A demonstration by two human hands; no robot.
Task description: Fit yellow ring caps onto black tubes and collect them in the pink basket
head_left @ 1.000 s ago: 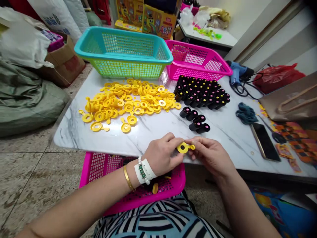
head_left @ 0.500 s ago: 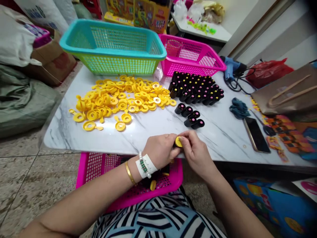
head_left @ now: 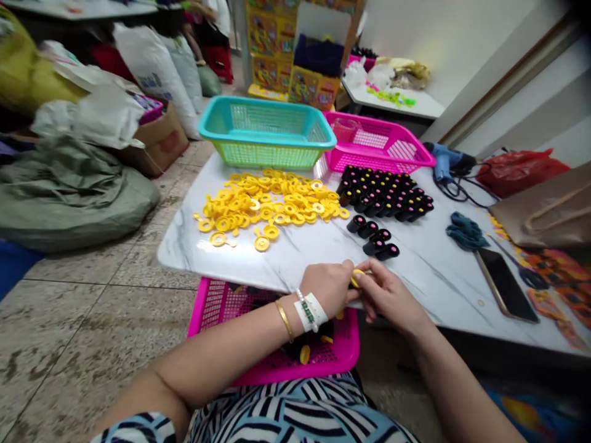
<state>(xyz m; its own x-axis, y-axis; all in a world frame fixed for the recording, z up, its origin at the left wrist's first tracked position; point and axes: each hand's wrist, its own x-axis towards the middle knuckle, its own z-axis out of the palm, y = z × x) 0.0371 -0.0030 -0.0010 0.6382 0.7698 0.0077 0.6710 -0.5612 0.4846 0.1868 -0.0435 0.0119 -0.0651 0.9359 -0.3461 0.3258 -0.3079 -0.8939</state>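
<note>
My left hand (head_left: 329,288), with a bracelet and a white patch at its wrist, is closed around a small black tube that its fingers mostly hide. A round yellow cap (head_left: 357,279) sits at the top of that tube. The fingers of my right hand (head_left: 388,294) are pinched on the cap from the right. Both hands meet at the front edge of the table. Just beyond them stand several loose black tubes (head_left: 368,230) with pink dots in their ends. A heap of yellow ring-shaped caps with tabs (head_left: 277,200) lies farther back on the left.
A pink basket (head_left: 353,351) with black and yellow pieces is below the table edge. Behind the heap stand a teal-and-green basket (head_left: 268,147) and another pink basket (head_left: 415,149). Densely grouped black tubes (head_left: 388,191), a blue cloth (head_left: 466,231) and a phone (head_left: 506,284) lie rightward.
The view has swung left and up, so the table sits lower and farther right. My hands stay together on the capped tube, and the yellow cap now shows more edge-on.
</note>
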